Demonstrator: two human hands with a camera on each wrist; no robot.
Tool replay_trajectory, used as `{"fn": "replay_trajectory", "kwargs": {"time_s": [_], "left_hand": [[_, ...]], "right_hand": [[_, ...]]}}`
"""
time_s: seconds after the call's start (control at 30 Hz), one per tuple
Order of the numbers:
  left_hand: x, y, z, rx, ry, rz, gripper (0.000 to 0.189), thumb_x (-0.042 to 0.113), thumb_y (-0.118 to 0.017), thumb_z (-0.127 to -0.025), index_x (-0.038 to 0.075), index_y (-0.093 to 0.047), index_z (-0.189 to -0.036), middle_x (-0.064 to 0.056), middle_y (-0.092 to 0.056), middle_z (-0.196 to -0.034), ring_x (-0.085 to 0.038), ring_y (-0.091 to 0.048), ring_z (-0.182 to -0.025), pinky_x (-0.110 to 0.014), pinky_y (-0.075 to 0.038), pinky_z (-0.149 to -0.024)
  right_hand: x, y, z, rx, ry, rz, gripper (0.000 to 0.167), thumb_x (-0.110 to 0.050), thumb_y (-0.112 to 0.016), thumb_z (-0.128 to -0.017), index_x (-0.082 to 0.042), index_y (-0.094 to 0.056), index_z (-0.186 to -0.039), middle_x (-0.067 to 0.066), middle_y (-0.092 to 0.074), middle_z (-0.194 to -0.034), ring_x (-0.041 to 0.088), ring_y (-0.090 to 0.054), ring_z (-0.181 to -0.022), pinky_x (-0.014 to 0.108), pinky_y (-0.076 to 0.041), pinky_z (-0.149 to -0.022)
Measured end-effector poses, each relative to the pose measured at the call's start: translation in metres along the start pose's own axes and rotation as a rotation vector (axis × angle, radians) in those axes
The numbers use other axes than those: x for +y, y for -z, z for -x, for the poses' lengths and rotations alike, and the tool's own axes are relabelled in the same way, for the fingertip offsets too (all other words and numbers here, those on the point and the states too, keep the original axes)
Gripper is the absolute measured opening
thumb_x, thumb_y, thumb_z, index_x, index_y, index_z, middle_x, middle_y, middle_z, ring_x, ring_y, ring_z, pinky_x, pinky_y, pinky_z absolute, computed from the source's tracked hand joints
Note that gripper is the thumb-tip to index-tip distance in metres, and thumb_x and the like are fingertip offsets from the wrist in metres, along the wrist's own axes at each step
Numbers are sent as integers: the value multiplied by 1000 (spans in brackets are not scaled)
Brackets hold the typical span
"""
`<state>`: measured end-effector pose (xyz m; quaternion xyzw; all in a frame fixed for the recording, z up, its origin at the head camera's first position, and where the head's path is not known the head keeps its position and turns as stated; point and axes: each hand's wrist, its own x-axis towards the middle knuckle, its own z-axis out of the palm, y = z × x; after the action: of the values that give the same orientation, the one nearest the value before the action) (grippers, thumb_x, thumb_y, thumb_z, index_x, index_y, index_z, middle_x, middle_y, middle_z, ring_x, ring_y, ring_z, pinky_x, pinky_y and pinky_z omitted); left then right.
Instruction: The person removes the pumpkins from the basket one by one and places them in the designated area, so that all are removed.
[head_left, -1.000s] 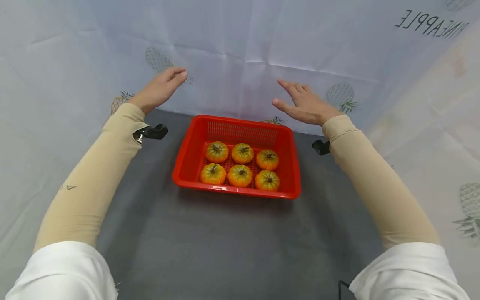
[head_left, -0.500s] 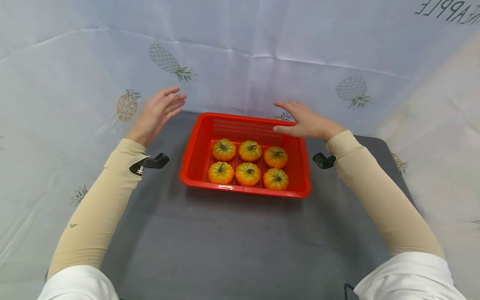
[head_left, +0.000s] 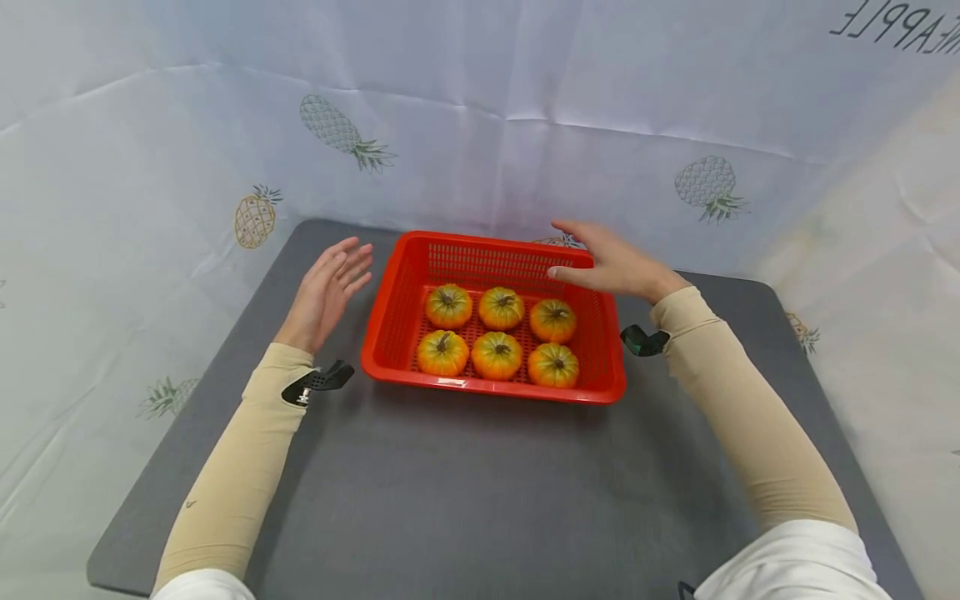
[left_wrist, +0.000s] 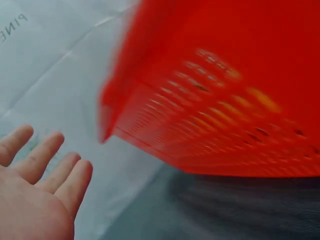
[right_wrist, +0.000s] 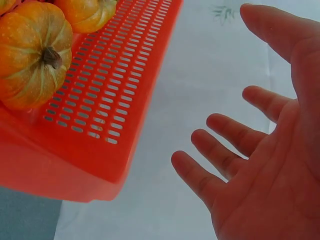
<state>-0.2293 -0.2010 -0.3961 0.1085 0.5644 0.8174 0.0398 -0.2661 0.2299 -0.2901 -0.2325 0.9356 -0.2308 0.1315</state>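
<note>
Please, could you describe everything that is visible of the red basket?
The red basket looks like glossy plastic, rectangular, open-topped, with rounded corners, a rim, slotted walls and a perforated floor. It stands upright on the grey table, near the printed cloth. Six orange pumpkins rest inside in two rows of three. Neither the left hand nor the right hand appears to touch it.

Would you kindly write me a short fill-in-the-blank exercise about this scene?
The basket is coloured ____.
It holds ____ pumpkins.
The left hand and the right hand are each holding ____.
The fruit drawn on the cloth behind the basket is the ____.

Missing words: red; six; nothing; pineapple.
</note>
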Motion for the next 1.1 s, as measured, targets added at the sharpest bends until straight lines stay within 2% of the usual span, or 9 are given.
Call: {"fn": "replay_trajectory", "kwargs": {"time_s": [0.17,0.27,0.37,0.5,0.63,0.73,0.87,0.97,1.1], "left_hand": [[-17,5,11,-43,64,-38,57,35,-41,-109,13,-24,-159,-10,-35,-162,-28,-27,-154,-33,-32,-121],[-25,8,17,-46,94,-41,60,37,-38,-109,13,-19,-161,-11,-28,-166,-23,-29,-152,-26,-35,-114],[-31,8,20,-55,120,-38,60,37,-36,-110,13,-16,-162,-11,-25,-167,-18,-31,-148,-24,-33,-112],[-40,4,21,-74,153,-67,60,37,-33,-110,12,-16,-162,-8,-27,-165,-14,-34,-145,-23,-33,-111],[-49,0,24,-71,168,-95,60,42,-36,-109,16,-22,-161,-5,-35,-160,-12,-41,-138,-22,-41,-106],[-55,-3,27,-56,185,-80,59,44,-37,-108,21,-26,-160,1,-42,-154,-10,-46,-133,-23,-45,-102],[-61,-7,29,-45,218,-45,57,44,-39,-107,25,-27,-159,2,-46,-148,-13,-51,-129,-27,-49,-99],[-64,-10,29,-52,233,-32,58,45,-42,-106,26,-26,-159,1,-47,-145,-16,-51,-126,-29,-50,-97],[-68,-13,31,-69,250,2,61,47,-42,-105,28,-21,-160,3,-46,-144,-14,-50,-126,-29,-48,-99]], "right_hand": [[-4,-6,-7,-26,14,8,90,-54,-66,-93,-24,-18,-162,5,-23,-168,32,-26,-152,61,-28,-120],[-9,-8,-12,-40,49,39,88,-55,-65,-94,-23,-19,-162,5,-25,-168,31,-26,-153,58,-26,-122],[-12,-9,-16,-56,70,64,84,-54,-64,-95,-20,-23,-161,7,-28,-166,31,-25,-154,58,-24,-122],[-13,-13,-17,-72,67,82,78,-51,-63,-96,-16,-31,-158,9,-32,-164,34,-25,-153,59,-23,-123],[-10,-18,-19,-92,73,111,77,-49,-64,-96,-14,-34,-157,10,-33,-164,34,-25,-154,59,-22,-123],[-7,-22,-20,-113,53,101,79,-48,-65,-96,-14,-31,-159,10,-30,-166,34,-24,-154,60,-23,-122],[-4,-27,-19,-151,8,70,81,-47,-66,-95,-16,-29,-160,9,-26,-167,33,-21,-155,60,-25,-122],[-1,-30,-18,-184,-15,82,80,-46,-67,-95,-16,-30,-159,10,-27,-166,33,-22,-154,59,-28,-121],[2,-35,-18,-243,-57,134,79,-45,-68,-94,-15,-33,-158,12,-28,-165,35,-25,-151,61,-33,-118]]}}
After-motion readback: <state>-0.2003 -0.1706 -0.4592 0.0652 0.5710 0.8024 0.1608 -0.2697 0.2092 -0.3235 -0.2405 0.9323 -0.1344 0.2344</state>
